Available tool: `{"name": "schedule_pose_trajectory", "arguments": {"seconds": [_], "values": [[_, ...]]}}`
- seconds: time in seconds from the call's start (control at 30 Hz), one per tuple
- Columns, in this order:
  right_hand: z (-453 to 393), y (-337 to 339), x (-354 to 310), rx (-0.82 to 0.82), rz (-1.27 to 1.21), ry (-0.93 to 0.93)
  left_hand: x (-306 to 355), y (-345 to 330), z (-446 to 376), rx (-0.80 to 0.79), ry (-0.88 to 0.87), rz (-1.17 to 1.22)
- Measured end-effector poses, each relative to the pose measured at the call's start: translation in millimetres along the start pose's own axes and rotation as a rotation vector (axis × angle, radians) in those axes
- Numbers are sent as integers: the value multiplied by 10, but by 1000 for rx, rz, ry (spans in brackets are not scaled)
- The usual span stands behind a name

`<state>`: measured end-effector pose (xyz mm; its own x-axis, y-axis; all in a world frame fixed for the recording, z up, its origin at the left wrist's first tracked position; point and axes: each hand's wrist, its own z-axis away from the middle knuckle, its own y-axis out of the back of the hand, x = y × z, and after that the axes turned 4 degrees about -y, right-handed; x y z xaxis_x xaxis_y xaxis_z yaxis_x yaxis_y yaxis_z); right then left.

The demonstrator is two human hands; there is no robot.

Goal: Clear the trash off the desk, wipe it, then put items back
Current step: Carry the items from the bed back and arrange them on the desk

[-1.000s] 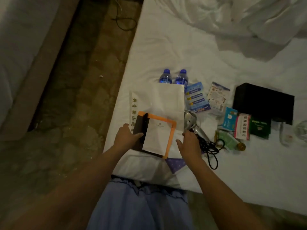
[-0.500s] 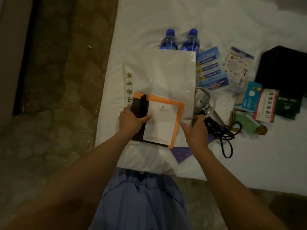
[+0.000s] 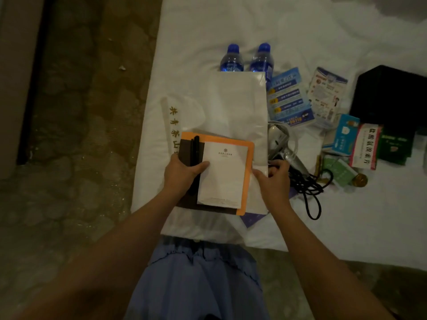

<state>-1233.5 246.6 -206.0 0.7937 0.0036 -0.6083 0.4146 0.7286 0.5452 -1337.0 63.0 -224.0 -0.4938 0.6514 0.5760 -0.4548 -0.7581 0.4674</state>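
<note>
On the white bed sheet (image 3: 231,24), desk items look parked for the wipe: black box (image 3: 390,98) far right, white paper bag (image 3: 238,107) centre, two water bottles (image 3: 247,60) beyond it. We clamp the near stack with our left hand (image 3: 182,174), thumb on the white notepad (image 3: 223,176) atop the orange folder (image 3: 248,179), probably so it lifts as one. Our right hand (image 3: 273,181) pinches the bag's right edge beside the hair dryer (image 3: 278,140), likely steadying it.

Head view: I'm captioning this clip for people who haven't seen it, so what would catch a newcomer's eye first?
Probably the orange-edged folder at the centre, topped by a white notepad and black pen, which the left hand grips. The right hand pinches the white paper bag beneath. Two blue water bottles lie beyond on the white bed sheet.
</note>
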Motion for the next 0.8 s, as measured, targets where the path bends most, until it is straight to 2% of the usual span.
{"name": "schedule_pose_trajectory", "arguments": {"seconds": [0.27, 0.37, 0.5, 0.67, 0.8], "values": [[427, 244, -435, 29, -119, 45, 370, 640, 334, -53, -38, 152], [649, 431, -650, 52, -152, 100, 668, 906, 504, -97, -103, 241], [979, 793, -880, 120, -241, 152, 1159, 1190, 719, -175, -234, 216], [1448, 1426, -931, 246, -371, 164, 1837, 1177, 1147, -282, -437, 153], [1883, 2058, -737, 418, -442, 177, 2325, 807, 1662, -371, -565, 104]]}}
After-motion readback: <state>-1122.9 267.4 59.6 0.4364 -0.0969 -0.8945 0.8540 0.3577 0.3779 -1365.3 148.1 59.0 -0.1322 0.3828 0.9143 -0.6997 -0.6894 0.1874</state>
